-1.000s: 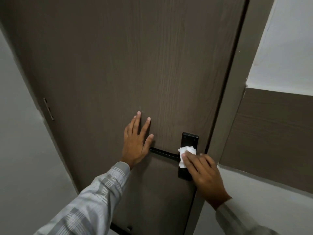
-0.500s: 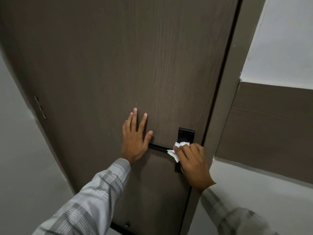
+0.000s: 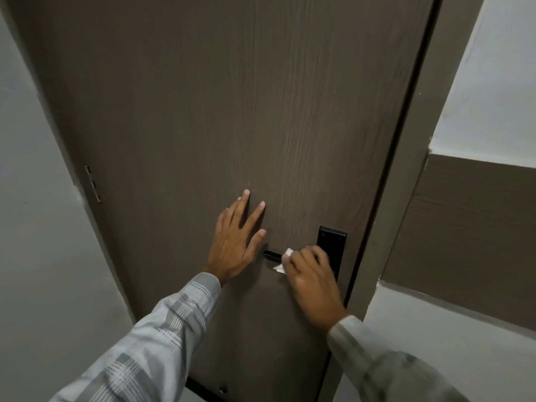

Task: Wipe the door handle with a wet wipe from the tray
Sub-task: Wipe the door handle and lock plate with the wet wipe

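Note:
A black lever door handle (image 3: 272,255) sticks out to the left from a black lock plate (image 3: 332,247) on the brown wooden door (image 3: 232,111). My right hand (image 3: 311,281) is wrapped around the lever with a white wet wipe (image 3: 283,261) under its fingers; only the lever's left tip shows. My left hand (image 3: 236,242) lies flat against the door just left of the handle, fingers spread. The tray is not in view.
The door frame (image 3: 406,198) runs down the right of the door, with a white and brown wall (image 3: 478,213) beyond it. A white wall (image 3: 34,227) and a metal hinge (image 3: 93,184) are on the left.
My right hand has slid the wipe leftward from the lock plate along the lever. My left hand has stayed flat on the door.

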